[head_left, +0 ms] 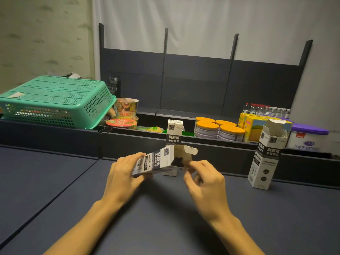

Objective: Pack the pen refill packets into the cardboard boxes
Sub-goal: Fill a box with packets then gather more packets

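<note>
**Open box mouth faces the right hand**

We grip the tilted cardboard box [158, 161] in our left hand [123, 173] at frame centre, long axis running left-right, mouth toward the right hand [204, 179], whose curled fingers [189, 167] pinch something dark at the opening. Bare bench [165, 227] below leaves room.

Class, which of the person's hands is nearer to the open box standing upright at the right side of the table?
Right. The right hand lies between the held box and the upright open box; the left hand grips the held box, farther left.
</note>
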Demonstrator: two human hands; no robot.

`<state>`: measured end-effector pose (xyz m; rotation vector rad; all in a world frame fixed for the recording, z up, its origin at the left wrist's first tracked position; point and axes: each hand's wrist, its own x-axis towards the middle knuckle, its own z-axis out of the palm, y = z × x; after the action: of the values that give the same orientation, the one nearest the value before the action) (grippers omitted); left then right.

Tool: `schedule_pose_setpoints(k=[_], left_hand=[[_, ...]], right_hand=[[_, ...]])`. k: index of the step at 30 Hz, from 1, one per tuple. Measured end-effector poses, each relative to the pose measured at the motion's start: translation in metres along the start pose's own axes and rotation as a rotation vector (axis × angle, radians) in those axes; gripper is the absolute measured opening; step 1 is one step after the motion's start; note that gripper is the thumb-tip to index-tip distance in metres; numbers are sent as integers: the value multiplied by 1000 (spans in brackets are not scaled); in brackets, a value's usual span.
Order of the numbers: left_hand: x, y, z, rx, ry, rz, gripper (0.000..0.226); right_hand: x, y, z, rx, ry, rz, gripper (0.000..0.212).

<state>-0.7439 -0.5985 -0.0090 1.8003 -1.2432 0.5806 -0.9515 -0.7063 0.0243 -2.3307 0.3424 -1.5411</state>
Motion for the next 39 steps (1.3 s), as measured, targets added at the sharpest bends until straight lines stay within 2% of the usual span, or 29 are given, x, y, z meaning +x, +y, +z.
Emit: schedule_pose_setpoints(k=[4, 8, 12, 16, 20, 29, 33, 39], left_hand=[[0, 1, -1, -2, 2, 2, 66], [0, 3, -2, -2, 10, 1, 67], [0, 3, -2, 3, 6, 10, 66], [0, 4, -2, -1, 12, 3, 68], [0, 3, -3, -1, 10, -7, 69], [-2, 7, -7, -40, 33, -52, 67], [-4, 10, -9, -60, 19, -63, 66], [-7, 14, -9, -107, -14, -105, 83]], right_hand=[[-1, 0, 1, -40, -70, -3, 10], [0, 0, 0, -13, -39, 3, 17], [-3, 0, 2, -7, -69, -19, 14], [-3, -3, 1, 45, 3, -41, 28], [-1, -3, -3, 56, 84, -41, 23], [3, 1, -7, 28, 92, -12, 17], [5, 16, -14, -120, 46, -12, 20], [11, 35, -30, -618, -149, -70, 37]])
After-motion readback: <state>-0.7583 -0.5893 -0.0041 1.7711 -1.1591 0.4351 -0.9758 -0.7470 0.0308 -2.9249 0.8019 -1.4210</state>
